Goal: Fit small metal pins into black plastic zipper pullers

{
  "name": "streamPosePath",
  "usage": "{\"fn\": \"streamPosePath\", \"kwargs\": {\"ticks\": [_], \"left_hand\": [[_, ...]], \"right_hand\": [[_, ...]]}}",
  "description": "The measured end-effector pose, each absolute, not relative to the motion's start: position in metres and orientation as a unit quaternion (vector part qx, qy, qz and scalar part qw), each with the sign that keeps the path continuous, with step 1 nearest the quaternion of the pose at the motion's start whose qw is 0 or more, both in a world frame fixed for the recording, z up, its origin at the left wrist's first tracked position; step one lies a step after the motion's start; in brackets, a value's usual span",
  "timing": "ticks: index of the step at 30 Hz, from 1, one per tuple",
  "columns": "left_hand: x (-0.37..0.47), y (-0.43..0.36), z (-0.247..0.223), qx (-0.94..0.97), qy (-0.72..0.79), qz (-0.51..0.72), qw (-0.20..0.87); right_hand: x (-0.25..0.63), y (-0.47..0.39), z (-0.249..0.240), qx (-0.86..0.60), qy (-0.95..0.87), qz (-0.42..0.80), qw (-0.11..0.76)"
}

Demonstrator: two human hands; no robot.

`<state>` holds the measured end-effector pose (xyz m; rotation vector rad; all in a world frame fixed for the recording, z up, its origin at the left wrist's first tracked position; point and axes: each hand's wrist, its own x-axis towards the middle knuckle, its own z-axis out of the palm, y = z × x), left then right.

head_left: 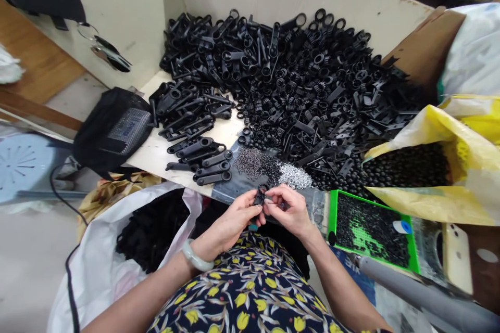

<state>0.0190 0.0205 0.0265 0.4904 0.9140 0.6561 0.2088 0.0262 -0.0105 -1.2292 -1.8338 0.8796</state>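
Note:
Low in the middle of the head view, my left hand (242, 214) is closed around a small black plastic part with a ring at its end (261, 195). The fingers of my right hand (288, 210) are pinched against the same part from the right; whether a tiny piece sits between them is hidden. Just beyond my hands lie small heaps of brownish pins (250, 162), tiny black pieces (270, 166) and shiny silver bits (294, 176). To the left, several black ring-ended arms (213, 166) lie side by side.
A large pile of mixed black parts (273, 73) covers the table. On the right are a green tray (334, 218) of small black pieces, a yellow bag (429, 203), a phone (458, 255) and a grey bar (410, 286). At left, a black pouch (113, 130) and white sack (97, 239).

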Motion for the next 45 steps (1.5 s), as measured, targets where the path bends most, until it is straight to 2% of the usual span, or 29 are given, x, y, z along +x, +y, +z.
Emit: {"fn": "streamPosePath", "kwargs": {"ticks": [10,18,33,45], "left_hand": [[0.020,0.017,0.025,0.275,0.437,0.321,0.794],[0.019,0.019,0.017,0.368,0.452,0.306,0.753],[0.020,0.021,0.008,0.389,0.462,0.342,0.720],[0.019,0.023,-0.004,0.380,0.453,0.352,0.725]], "right_hand": [[0.210,0.031,-0.010,-0.464,-0.762,0.303,0.335],[0.205,0.029,0.000,-0.514,-0.716,0.355,0.310],[0.194,0.017,0.008,-0.504,-0.723,0.321,0.348],[0.208,0.022,0.023,-0.489,-0.749,0.331,0.302]]}}
